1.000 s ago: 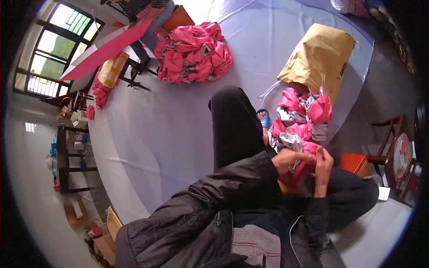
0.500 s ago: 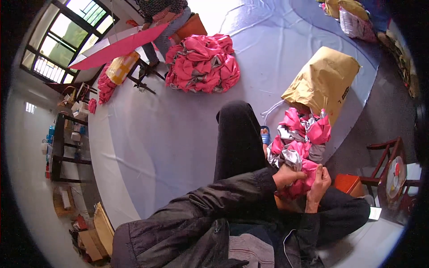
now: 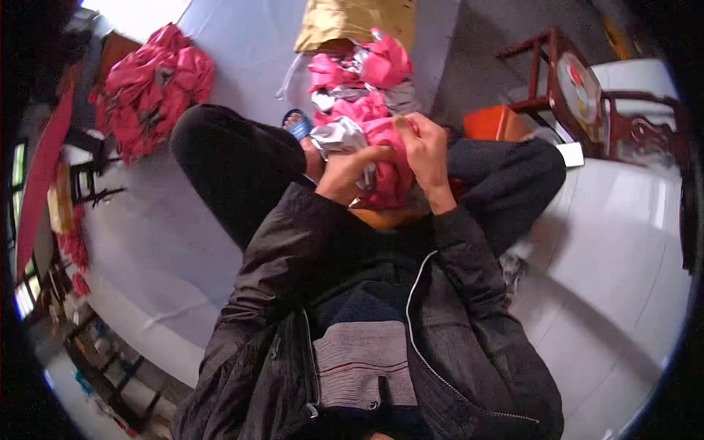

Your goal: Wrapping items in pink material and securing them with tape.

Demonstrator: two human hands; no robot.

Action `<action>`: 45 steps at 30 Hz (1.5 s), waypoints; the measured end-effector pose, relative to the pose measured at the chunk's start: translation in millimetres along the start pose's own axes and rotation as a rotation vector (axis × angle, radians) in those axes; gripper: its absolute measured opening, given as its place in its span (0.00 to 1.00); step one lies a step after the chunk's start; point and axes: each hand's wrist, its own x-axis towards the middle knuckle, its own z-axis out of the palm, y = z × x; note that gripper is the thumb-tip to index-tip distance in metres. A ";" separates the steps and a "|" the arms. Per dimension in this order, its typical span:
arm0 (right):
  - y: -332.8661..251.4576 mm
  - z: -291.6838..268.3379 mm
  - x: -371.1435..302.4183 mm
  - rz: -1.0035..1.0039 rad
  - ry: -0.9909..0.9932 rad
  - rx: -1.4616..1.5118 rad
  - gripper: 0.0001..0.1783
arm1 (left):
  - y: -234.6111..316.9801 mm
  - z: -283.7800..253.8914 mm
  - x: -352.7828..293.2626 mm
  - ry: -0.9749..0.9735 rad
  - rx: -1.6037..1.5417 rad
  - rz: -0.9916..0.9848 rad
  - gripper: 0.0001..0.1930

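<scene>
Being pinched by fingers of the left hand (image 3: 346, 174) and right hand (image 3: 427, 155), pink cloth (image 3: 390, 189) could be tugged loose if snagged in the adjoining pile (image 3: 386, 66).

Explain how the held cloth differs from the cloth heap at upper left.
The held cloth is gripped by the left hand and right hand; the cloth heap lies apart from both. The held cloth shows broad silvery patches; the cloth heap, smaller grey ones. Both are crumpled and largely pink.
</scene>
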 end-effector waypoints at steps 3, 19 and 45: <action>15.4 0.7 -1.5 0.064 -0.015 0.282 0.16 | -0.2 8.3 0.4 0.059 -0.206 -0.074 0.07; 20.1 2.4 0.5 0.131 -0.009 0.386 0.15 | -7.8 0.4 -1.3 -0.029 -0.466 -0.195 0.10; 33.5 16.0 -10.1 0.083 0.030 0.288 0.17 | -19.2 -6.3 3.4 -0.024 -0.531 -0.253 0.07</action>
